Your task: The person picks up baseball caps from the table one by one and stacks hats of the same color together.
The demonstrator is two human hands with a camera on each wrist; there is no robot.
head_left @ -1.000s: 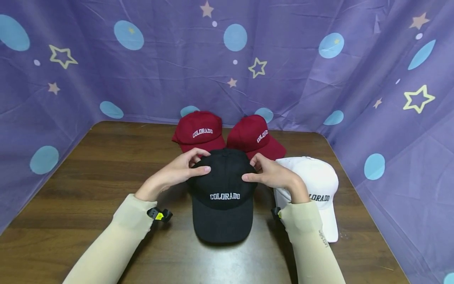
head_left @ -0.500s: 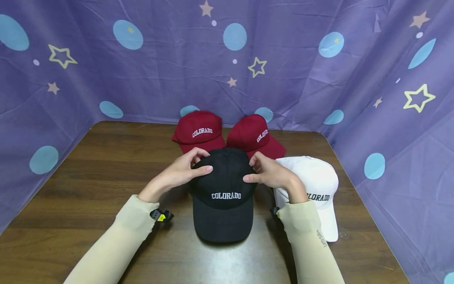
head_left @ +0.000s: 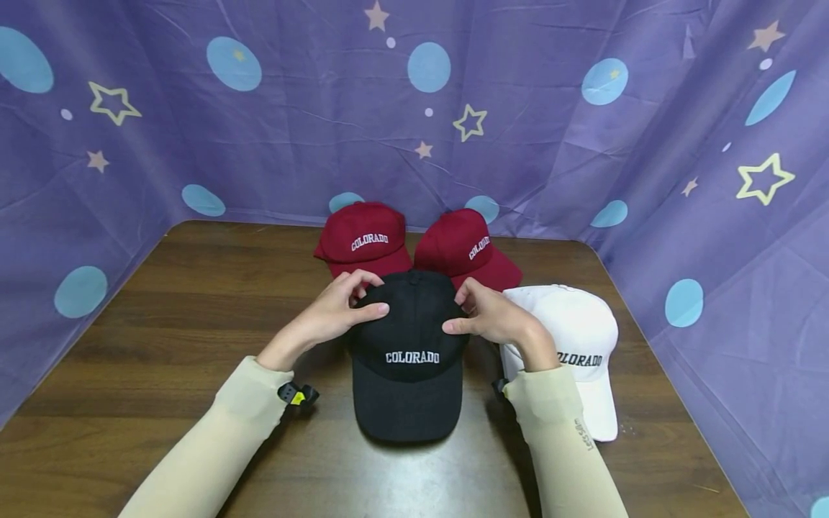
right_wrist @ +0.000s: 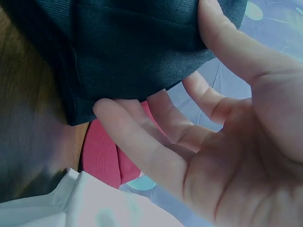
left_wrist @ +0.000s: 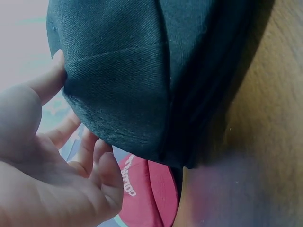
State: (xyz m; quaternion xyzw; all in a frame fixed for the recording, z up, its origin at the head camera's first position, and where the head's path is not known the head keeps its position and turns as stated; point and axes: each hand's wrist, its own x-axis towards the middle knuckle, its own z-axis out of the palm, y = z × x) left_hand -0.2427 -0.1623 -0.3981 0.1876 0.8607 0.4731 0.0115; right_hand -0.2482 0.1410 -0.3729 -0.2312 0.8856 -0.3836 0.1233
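A black baseball cap [head_left: 409,324] with white COLORADO lettering rests on the table, its brim toward me. My left hand [head_left: 337,306] grips the crown's left side, thumb on the front and fingers curled behind. On the opposite side my right hand [head_left: 495,316] holds the crown in the same way. The left wrist view shows the left thumb pressed against the dark fabric [left_wrist: 113,90], with the fingers round the back edge. In the right wrist view the right fingertips touch the cap's rear edge [right_wrist: 137,56].
Two red caps [head_left: 363,234] [head_left: 453,241] sit directly behind the black one. To the right lies a white cap [head_left: 576,324], partly behind my right forearm. The wooden table [head_left: 194,309] meets a purple patterned curtain [head_left: 311,86] at the back and sides.
My left wrist has shifted slightly to the right. The black cap has barely moved, and both hands keep hold of it.
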